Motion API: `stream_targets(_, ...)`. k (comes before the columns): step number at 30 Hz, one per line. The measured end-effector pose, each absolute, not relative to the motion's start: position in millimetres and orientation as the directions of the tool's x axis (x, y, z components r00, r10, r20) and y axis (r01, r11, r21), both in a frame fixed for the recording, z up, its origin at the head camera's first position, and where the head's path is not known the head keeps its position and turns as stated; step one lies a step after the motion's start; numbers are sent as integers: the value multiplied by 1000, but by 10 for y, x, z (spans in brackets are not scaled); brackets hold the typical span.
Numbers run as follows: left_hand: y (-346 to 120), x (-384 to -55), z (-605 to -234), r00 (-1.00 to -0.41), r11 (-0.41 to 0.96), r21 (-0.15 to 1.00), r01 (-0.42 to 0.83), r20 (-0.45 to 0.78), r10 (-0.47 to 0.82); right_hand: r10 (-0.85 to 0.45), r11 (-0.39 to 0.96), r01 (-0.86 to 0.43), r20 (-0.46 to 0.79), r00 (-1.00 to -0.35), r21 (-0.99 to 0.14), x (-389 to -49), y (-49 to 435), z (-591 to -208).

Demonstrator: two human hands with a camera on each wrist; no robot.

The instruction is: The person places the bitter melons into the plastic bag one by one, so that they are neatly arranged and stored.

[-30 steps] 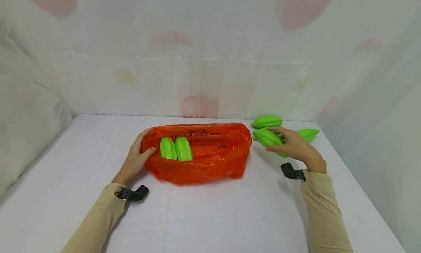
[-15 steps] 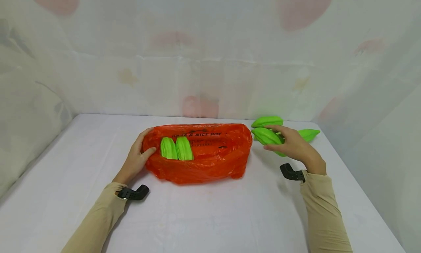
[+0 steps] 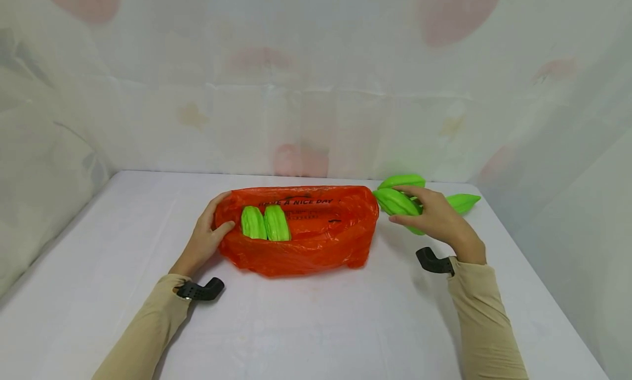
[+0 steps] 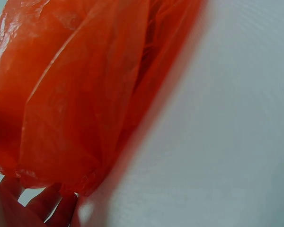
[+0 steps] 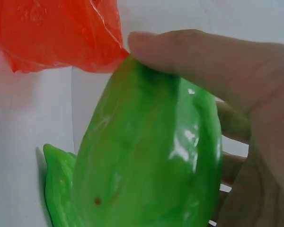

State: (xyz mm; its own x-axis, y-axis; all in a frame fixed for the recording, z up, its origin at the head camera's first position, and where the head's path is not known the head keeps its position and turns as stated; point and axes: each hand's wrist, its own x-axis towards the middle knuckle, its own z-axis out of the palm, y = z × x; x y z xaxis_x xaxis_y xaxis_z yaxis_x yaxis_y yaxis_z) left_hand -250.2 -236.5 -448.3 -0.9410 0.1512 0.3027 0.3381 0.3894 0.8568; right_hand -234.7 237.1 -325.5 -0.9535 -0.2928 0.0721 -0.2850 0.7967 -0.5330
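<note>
Shifting slightly left since the earlier frame, the right hand (image 3: 436, 215) is gripping a glossy ribbed green fruit (image 3: 396, 203) beside the crinkled red plastic bag (image 3: 306, 259) that the left hand (image 3: 203, 236) is pinching, its shiny skin possibly risking a slip.

Arms (image 3: 145, 322) forward and apart, left hand (image 3: 203, 234) and right hand (image 3: 436, 215) in thumb-and-finger grips

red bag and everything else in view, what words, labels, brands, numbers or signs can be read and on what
"HAVE A NICE DAY": black print on the red bag's back wall, first word partly unclear.
Smaller print beneath: too small and blurred to read.
No other readable text shows.
</note>
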Motion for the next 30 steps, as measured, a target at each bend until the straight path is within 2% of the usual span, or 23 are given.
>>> stream_targets(13,-2359,-2496,-4480,-947,394,861,321,287,144,-303,778,-307,100,-948,-548,-2316,2211,-3243)
stream_targets(25,-2366,-2491,-4476,-949,410,856,315,278,149,-297,777,-344,175,-939,-527,-2306,2096,-3272)
stream_targets(30,-2354,-2491,-4470,-938,372,861,347,314,148,-296,761,-363,209,-932,-537,-2320,2025,-3282)
